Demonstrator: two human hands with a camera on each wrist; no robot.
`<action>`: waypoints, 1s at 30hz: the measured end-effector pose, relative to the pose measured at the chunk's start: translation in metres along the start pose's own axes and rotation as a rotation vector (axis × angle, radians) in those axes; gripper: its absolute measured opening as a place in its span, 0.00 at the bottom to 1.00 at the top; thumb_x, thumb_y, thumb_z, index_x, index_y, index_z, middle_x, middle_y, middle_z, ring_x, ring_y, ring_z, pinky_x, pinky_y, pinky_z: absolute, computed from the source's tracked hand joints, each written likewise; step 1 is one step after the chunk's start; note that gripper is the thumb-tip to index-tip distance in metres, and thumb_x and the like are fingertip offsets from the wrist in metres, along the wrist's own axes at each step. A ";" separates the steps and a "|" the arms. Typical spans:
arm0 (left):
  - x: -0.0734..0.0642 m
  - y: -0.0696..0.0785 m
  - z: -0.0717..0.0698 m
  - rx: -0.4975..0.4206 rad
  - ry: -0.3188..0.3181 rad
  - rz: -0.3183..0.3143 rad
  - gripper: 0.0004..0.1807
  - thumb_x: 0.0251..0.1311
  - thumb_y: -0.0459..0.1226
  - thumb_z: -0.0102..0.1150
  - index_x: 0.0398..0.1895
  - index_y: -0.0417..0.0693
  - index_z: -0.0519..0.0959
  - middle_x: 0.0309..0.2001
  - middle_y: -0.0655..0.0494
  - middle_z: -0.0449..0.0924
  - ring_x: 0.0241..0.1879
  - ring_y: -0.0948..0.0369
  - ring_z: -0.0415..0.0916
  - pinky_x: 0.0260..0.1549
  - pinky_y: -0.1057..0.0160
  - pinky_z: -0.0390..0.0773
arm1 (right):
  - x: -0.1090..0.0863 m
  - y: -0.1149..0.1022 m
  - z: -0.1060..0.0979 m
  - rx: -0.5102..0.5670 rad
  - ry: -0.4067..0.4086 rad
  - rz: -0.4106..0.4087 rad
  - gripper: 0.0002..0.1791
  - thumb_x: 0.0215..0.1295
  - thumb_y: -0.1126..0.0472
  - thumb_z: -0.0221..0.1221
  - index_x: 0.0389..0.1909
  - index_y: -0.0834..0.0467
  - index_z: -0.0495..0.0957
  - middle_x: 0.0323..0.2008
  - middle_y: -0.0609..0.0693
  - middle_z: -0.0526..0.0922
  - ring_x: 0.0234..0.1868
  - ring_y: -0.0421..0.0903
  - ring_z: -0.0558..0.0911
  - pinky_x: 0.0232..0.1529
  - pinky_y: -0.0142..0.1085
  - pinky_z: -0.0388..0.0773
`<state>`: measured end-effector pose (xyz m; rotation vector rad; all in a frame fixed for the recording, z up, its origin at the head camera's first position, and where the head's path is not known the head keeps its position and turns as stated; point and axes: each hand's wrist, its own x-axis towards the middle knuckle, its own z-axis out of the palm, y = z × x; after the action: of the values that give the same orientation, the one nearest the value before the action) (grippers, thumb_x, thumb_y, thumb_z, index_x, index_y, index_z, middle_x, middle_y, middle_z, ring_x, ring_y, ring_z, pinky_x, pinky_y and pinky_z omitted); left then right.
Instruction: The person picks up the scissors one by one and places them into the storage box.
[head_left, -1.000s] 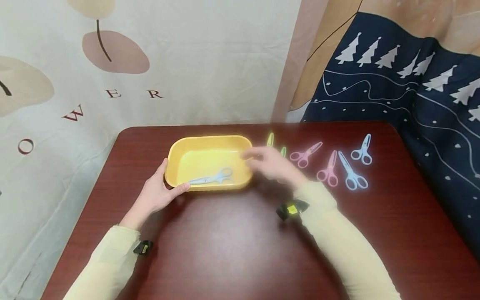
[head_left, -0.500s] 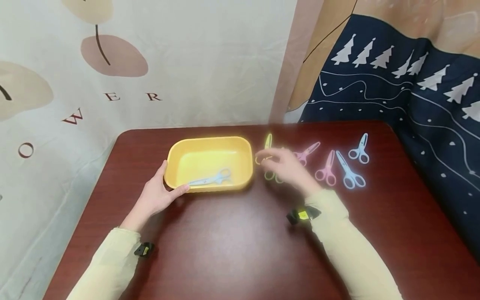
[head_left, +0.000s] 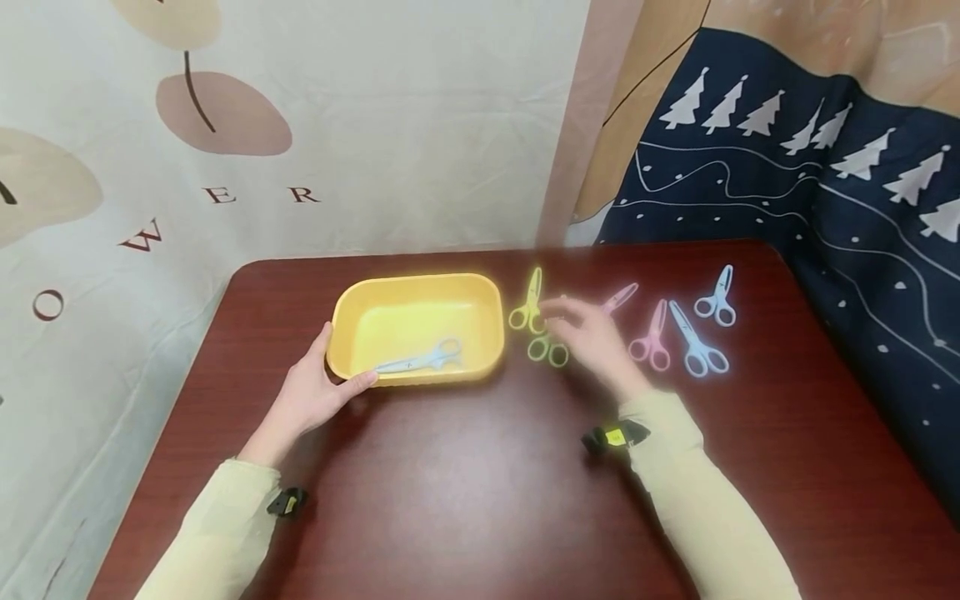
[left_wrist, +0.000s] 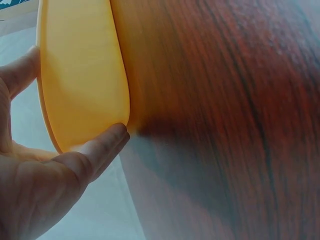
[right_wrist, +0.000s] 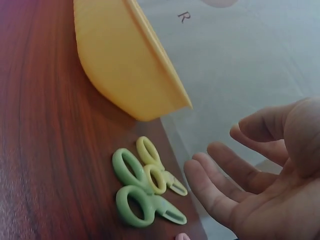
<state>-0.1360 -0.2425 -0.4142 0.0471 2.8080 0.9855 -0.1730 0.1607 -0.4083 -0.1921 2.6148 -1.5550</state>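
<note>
My left hand (head_left: 309, 393) grips the left end of a yellow plastic basin (head_left: 408, 321), thumb and fingers spread around its corner in the left wrist view. Inside the basin lies a pair of light blue scissors (head_left: 422, 361). My right hand (head_left: 596, 340) hovers to the right of the basin with loosely bent fingers, holding nothing. Close to its fingertips, yellow scissors (head_left: 532, 302) and green scissors (right_wrist: 152, 202) lie side by side on the table. In the head view the hand covers the green blades and part of some pink scissors (head_left: 621, 297).
Further right on the brown table (head_left: 450, 492) lie another pink pair of scissors (head_left: 656, 332) and two blue pairs, one nearer (head_left: 694, 340) and one at the back (head_left: 721, 297). A pale printed cloth (head_left: 420, 150) hangs behind the table, a navy tree-patterned cloth (head_left: 750, 175) at right.
My right hand has drawn back from the basin's right rim towards the right, uncovering the yellow scissors and the green handles. The left hand and basin have stayed put.
</note>
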 end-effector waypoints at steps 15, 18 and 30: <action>0.001 0.000 -0.002 0.011 0.000 0.021 0.64 0.62 0.54 0.70 0.82 0.30 0.38 0.79 0.26 0.48 0.74 0.32 0.56 0.69 0.33 0.61 | -0.005 0.016 -0.005 0.015 0.058 0.016 0.22 0.72 0.68 0.59 0.66 0.65 0.76 0.64 0.63 0.80 0.59 0.60 0.82 0.63 0.52 0.78; 0.001 0.000 -0.002 0.010 -0.002 0.013 0.64 0.62 0.54 0.71 0.82 0.31 0.38 0.79 0.26 0.48 0.74 0.32 0.56 0.69 0.33 0.61 | -0.006 0.019 -0.005 0.004 0.063 0.026 0.22 0.72 0.67 0.59 0.66 0.64 0.77 0.64 0.62 0.80 0.61 0.60 0.81 0.65 0.53 0.75; 0.000 0.000 -0.001 0.020 0.007 0.015 0.64 0.61 0.54 0.71 0.82 0.30 0.38 0.78 0.25 0.49 0.73 0.31 0.58 0.68 0.33 0.63 | -0.009 0.022 -0.003 -0.012 0.095 0.033 0.21 0.72 0.67 0.59 0.64 0.64 0.78 0.62 0.62 0.80 0.60 0.60 0.81 0.61 0.52 0.79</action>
<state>-0.1358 -0.2436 -0.4133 0.0679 2.8281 0.9633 -0.1660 0.1754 -0.4256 -0.0769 2.6853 -1.5753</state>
